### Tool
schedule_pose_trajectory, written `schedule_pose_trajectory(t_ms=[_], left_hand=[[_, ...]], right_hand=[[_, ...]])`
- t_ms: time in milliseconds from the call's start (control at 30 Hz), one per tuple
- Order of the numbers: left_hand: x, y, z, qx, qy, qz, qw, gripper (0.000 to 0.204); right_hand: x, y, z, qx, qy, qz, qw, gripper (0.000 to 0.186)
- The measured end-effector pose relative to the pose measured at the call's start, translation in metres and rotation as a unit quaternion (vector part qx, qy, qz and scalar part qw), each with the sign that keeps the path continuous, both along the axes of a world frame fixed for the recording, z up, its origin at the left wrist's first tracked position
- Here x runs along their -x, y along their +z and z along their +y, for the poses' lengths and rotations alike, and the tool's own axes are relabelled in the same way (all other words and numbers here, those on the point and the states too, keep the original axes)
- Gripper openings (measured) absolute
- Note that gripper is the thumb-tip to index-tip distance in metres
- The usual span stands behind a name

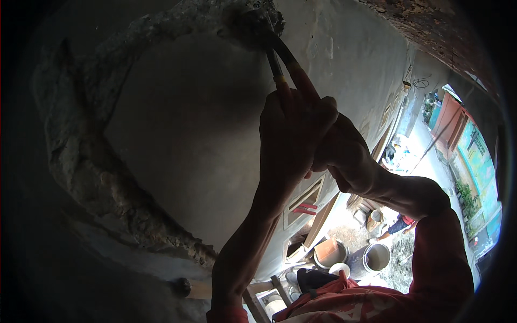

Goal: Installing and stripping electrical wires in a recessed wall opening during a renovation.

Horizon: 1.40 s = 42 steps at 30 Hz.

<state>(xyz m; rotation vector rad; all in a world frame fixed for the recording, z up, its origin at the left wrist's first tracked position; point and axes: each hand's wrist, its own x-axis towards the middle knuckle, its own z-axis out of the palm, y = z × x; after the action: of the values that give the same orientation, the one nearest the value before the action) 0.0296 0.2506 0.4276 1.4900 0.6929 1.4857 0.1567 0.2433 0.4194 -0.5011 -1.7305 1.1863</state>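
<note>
Both my hands are raised to a pliers-like tool with two long dark handles, yellow bands and reddish grips. My left hand is closed round the handles' lower part. My right hand is closed beside it, pressed against the left and overlapping the other handle. The tool's head reaches up into a rough, broken groove in the grey plastered surface. Deep shadow hides the jaws and whatever they touch.
Along the left, a jagged raised strip curves down. Far below are a round bucket, a tub with an orange board and another person. A wooden bar sticks out at lower left; red pliers lie by a window frame.
</note>
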Motion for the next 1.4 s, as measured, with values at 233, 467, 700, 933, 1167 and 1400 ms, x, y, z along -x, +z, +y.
schedule_pose_trajectory(t_ms=[233,467,700,933,1167,1400], left_hand=[[-0.001,-0.005,0.008,-0.048,0.026,0.005,0.998,0.049],[-0.003,-0.012,0.009,-0.09,0.04,-0.02,0.995,0.05],[-0.005,-0.017,0.015,-0.14,0.06,0.002,0.988,0.046],[-0.004,-0.017,0.015,-0.148,0.03,0.021,0.988,0.044],[-0.007,-0.028,0.027,-0.166,0.079,0.009,0.983,0.045],[-0.001,0.004,-0.003,-0.081,-0.011,-0.018,0.997,0.045]], right_hand=[[0.007,0.001,-0.006,0.0,-0.015,0.05,0.999,0.049],[0.011,0.006,-0.014,0.067,-0.047,0.041,0.996,0.076],[0.006,-0.014,0.003,-0.017,-0.038,0.065,0.997,0.093],[0.007,0.002,-0.006,-0.017,-0.039,0.022,0.999,0.079],[0.008,0.002,-0.011,0.027,0.008,0.005,1.0,0.079],[-0.007,0.019,0.006,-0.026,0.011,-0.054,0.998,0.047]])
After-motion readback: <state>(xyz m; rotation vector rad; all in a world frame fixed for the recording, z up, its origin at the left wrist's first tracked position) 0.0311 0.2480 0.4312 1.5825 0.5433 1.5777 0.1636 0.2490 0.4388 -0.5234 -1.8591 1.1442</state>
